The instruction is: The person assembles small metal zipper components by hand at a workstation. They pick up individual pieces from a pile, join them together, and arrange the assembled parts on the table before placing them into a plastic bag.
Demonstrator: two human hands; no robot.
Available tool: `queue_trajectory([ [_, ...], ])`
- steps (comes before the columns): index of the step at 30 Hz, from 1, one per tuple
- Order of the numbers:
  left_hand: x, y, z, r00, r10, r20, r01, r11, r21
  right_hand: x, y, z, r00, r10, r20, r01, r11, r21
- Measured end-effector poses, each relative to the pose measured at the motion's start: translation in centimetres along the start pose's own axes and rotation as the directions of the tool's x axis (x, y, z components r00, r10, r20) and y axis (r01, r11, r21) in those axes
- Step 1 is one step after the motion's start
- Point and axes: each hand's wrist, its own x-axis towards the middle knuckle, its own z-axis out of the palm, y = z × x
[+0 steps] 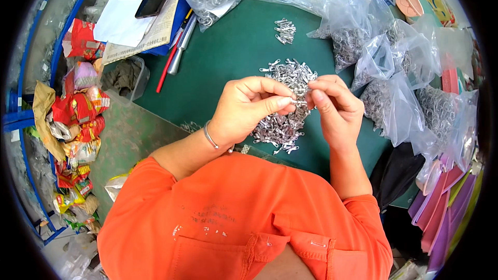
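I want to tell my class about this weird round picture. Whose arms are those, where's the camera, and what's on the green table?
There's no machine here, just a person in an orange shirt using bare hands. The camera sits on their head, looking down, and its very wide lens bends straight edges.

On the green table is a big pile of small silvery metal clasps, with a smaller heap farther away. Clear plastic bags of metal parts stand on the right.

The left hand pinches one small metal piece between thumb and finger. The right hand is close beside it; I can't tell whether it holds something too.
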Motion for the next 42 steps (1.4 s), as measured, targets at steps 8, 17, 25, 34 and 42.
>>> queue_trajectory([
  [8, -0.3, 0.1, 0.5, 1.0, 0.004, 0.023, -0.004, 1.0, -0.001, -1.3, -0.5, 0.8, 0.997, 0.055, -0.054, -0.043, 0.978, 0.202],
  [17, -0.4, -0.4, 0.5, 0.985, 0.172, 0.03, -0.174, 0.981, 0.083, -1.7, 0.0, 0.7, 0.999, 0.007, -0.034, 0.001, 0.975, 0.221],
  [25, -0.5, -0.8, 0.6, 0.961, 0.277, -0.003, -0.274, 0.952, 0.138, -1.9, 0.3, 0.7, 0.994, -0.101, -0.04, 0.1, 0.995, -0.023],
  [34, -0.5, -0.6, 0.4, 0.945, 0.328, 0.013, -0.318, 0.907, 0.277, -1.3, -0.2, 1.2, 0.99, -0.139, 0.022, 0.141, 0.985, -0.103],
  [42, -0.6, 0.2, 0.3, 0.949, 0.3, 0.101, -0.315, 0.856, 0.41, -1.8, 0.3, 0.5, 0.999, -0.017, 0.051, 0.017, 1.0, 0.004],
])
